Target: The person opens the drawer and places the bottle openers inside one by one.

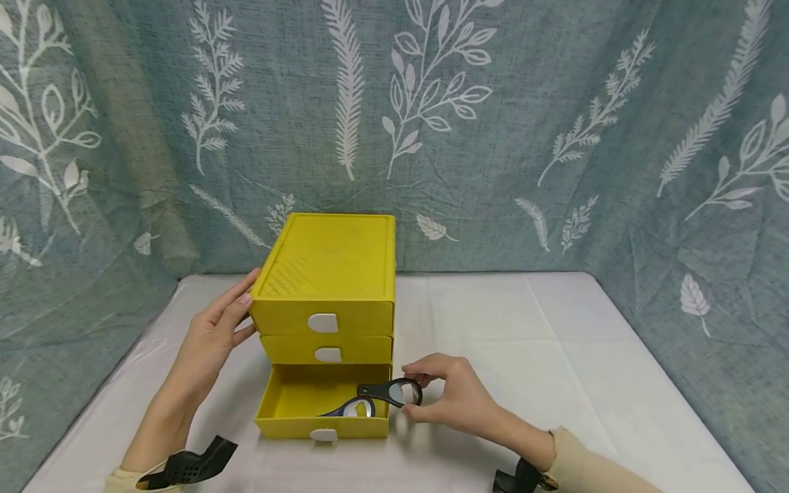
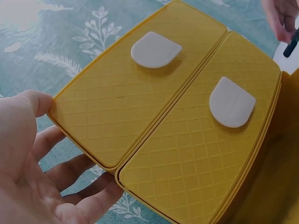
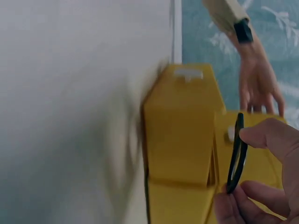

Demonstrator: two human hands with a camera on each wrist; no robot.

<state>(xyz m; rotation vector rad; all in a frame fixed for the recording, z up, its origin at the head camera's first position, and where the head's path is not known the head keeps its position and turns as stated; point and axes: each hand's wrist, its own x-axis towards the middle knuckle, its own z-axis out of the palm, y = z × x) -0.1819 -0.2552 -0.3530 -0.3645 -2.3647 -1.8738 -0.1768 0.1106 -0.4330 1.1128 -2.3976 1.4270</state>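
Note:
A yellow drawer box (image 1: 327,257) with white tabs stands on the table, its bottom drawer (image 1: 296,428) pulled out. My left hand (image 1: 212,335) rests against the box's left side, the fingers spread along it; in the left wrist view the thumb (image 2: 39,101) touches the front corner. Beside the drawer's right wall, my right hand (image 1: 459,394) pinches the rim of a black magnifying glass (image 1: 383,392) between thumb and fingers. Its handle extends over the drawer. Another magnifying glass (image 1: 364,407), with a dark blue rim, lies inside the drawer, partly hidden by the front wall.
The two upper drawers (image 1: 286,318) are closed. A white cloth (image 1: 511,322) covers the table. Behind and along both sides hangs a blue-green curtain (image 1: 277,137) with white leaf prints.

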